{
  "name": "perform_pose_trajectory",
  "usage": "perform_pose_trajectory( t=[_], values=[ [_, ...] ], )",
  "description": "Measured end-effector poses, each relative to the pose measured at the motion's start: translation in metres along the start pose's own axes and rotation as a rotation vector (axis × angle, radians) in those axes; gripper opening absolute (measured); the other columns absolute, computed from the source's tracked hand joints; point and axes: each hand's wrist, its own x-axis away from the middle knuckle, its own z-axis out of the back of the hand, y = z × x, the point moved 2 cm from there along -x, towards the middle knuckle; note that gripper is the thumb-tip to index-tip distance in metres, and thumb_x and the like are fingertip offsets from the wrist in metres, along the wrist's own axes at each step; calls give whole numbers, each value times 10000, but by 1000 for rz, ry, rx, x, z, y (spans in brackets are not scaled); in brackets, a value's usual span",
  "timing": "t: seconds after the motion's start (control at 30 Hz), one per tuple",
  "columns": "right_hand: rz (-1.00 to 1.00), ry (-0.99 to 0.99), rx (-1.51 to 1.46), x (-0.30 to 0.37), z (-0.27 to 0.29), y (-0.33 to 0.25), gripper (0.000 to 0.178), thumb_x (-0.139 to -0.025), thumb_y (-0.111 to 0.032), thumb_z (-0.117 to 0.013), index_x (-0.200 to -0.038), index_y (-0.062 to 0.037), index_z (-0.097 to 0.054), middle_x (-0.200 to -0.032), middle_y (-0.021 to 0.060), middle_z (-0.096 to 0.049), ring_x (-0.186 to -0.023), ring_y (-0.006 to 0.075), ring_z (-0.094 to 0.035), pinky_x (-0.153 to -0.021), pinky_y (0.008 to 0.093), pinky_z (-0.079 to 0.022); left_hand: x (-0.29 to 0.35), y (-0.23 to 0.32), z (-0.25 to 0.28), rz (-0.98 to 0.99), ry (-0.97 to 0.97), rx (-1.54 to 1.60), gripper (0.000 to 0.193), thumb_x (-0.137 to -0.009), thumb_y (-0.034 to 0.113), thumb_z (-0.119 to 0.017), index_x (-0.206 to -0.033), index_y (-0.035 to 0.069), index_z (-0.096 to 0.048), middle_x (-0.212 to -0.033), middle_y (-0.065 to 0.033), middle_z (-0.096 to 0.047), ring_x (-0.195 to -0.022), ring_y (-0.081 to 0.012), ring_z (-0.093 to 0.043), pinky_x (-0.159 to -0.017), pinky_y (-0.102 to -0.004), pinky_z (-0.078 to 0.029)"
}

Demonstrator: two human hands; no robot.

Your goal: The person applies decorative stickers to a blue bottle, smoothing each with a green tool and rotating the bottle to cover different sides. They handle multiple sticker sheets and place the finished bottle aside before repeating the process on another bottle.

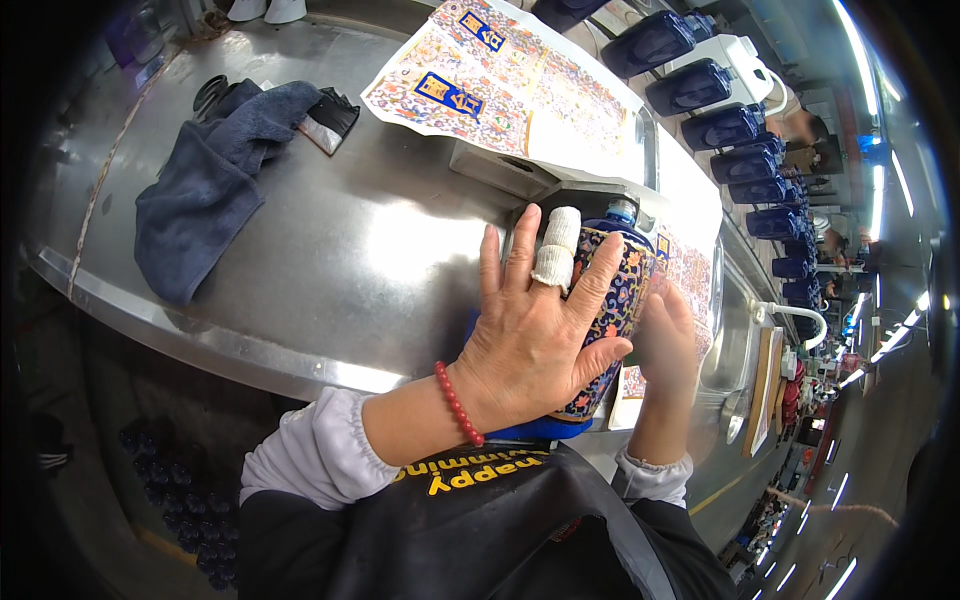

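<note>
A dark blue bottle (628, 290) with a floral patterned wrap leans in a metal holder (590, 192) at the table's edge, its neck pointing away from me. Across its left side lies my left hand (535, 335), open, fingers spread and pressed flat; one finger is wrapped in white bandage. At the bottle's right side is my right hand (668, 325), close against the patterned surface. Motion smears its fingers, so their grip is unclear. Something bright blue (562, 430) shows under the bottle's near end.
Printed floral label sheets (560, 100) lie beyond the bottle. On the steel table (360, 270) at left are a grey-blue cloth (205, 195), a small black-edged packet (330, 122) and black-handled scissors (208, 97). Several dark blue bottles (690, 88) line the far right, near a white jug (735, 65).
</note>
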Motion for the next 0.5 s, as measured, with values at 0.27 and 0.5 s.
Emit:
perform_pose_trajectory(
  t=[0.27,0.5],
  values=[
    [-72,-116,-141,-4,-5,7,542,-1083,-362,-452,-1397,76,-503,-1310,181,-638,-1186,257,-639,-1027,404,-507,15,-13,7,12,26,161,927,-962,694,-450,-1598,48,-254,-1404,-281,-531,-1423,-573,-285,-1130,-721,-134],
    [-52,-112,-115,-1,4,20,465,-1028,-314,-600,-1343,24,-553,-1265,138,-663,-1137,213,-654,-984,370,-528,43,-18,6,6,-56,230,941,-914,722,-526,-1603,129,-282,-1545,-239,-409,-1445,-567,-233,-1142,-708,-110]
  ],
)
